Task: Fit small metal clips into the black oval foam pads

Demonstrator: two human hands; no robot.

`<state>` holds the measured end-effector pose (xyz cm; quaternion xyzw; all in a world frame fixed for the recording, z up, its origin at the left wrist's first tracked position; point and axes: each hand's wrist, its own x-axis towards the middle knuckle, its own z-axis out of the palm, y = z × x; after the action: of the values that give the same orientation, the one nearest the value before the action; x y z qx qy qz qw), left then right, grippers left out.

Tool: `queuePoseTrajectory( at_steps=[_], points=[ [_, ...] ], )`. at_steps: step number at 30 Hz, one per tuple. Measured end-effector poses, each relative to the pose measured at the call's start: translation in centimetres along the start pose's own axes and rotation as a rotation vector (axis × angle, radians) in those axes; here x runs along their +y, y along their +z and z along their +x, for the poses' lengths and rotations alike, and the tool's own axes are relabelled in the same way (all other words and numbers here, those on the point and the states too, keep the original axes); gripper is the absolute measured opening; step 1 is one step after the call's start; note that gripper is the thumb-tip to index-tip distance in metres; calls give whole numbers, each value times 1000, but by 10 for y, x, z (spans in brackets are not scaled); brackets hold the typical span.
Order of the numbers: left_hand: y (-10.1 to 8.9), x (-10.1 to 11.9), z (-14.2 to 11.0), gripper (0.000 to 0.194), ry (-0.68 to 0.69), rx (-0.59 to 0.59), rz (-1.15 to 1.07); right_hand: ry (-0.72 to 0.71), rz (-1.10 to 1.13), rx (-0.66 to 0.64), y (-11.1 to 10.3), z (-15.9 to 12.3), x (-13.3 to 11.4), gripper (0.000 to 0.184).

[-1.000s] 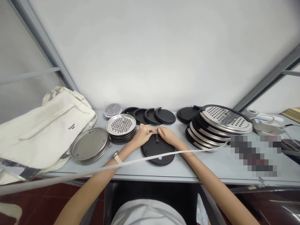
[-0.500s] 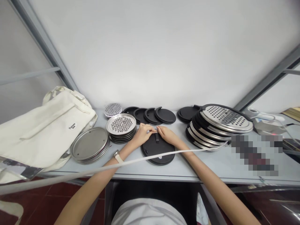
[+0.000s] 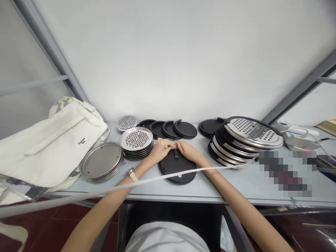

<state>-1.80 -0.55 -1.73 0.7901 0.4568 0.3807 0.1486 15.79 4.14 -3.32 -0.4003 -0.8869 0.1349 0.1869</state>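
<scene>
A round black disc lies flat on the grey table in front of me, with a small pale dot near its front. My left hand and my right hand meet at its far edge, fingertips pinched close together. Just below the fingertips, a short black tab runs across the disc. Whatever sits between the fingers is too small to make out. To the left of my left hand stands a stack of round metal grater plates.
Plain metal discs are stacked left, beside a cream bag. Black discs with curved rims lie behind. A tall stack of larger black-rimmed graters stands right. A white cord crosses the view over both forearms.
Both hands stay pinched at the disc's far edge, with almost no visible movement. The view has shifted very slightly.
</scene>
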Motion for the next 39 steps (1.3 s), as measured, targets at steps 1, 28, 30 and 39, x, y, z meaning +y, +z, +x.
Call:
queuePoseTrajectory(
  at_steps=[1,28,30,39],
  points=[
    [0,-1,0,10,-2,-3,0,0,-2,-2,0,0,0,33],
    [2,7,-3,9,-13,47,-55,33,49,47,-2,-5,-3,26],
    [2,8,-3,8,-13,49,-62,23,55,55,-2,-6,-3,27],
    [4,6,-3,12,8,22,-83,3,80,49,-3,-6,-4,29]
  ],
)
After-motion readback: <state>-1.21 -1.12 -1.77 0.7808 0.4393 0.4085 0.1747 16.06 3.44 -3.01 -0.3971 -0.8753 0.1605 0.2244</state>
